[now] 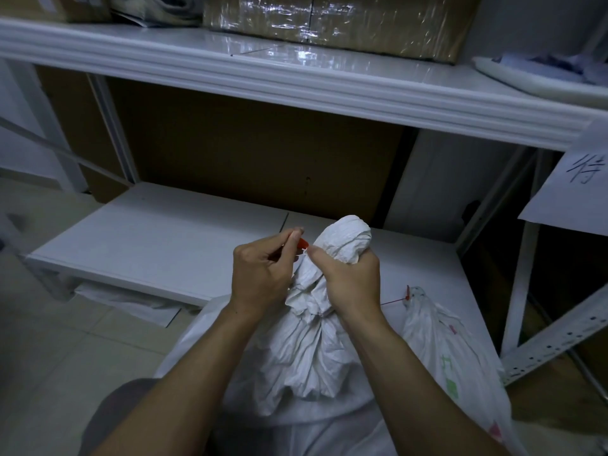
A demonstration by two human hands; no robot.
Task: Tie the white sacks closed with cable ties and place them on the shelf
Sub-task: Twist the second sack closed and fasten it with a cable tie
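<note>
Both bare forearms are reaching up from the bottom of the frame to meet at its centre. The right hand is wrapping its fingers tightly around the gathered neck of a crinkled white woven sack, its grip fully closed there, with the bunched top of the sack bulging out above the fist. The left hand is pinching a thin red plastic cable tie between thumb and fingertips, just beside the neck of the sack.

The sack is sitting at the front edge of the low white shelf board, whose left part is lying bare. A second white sack with green print, its neck bound by a red tie, is leaning at the lower right, touching the first. Overhead, a glossy white upper shelf is carrying a tape-wrapped brown cardboard box.
</note>
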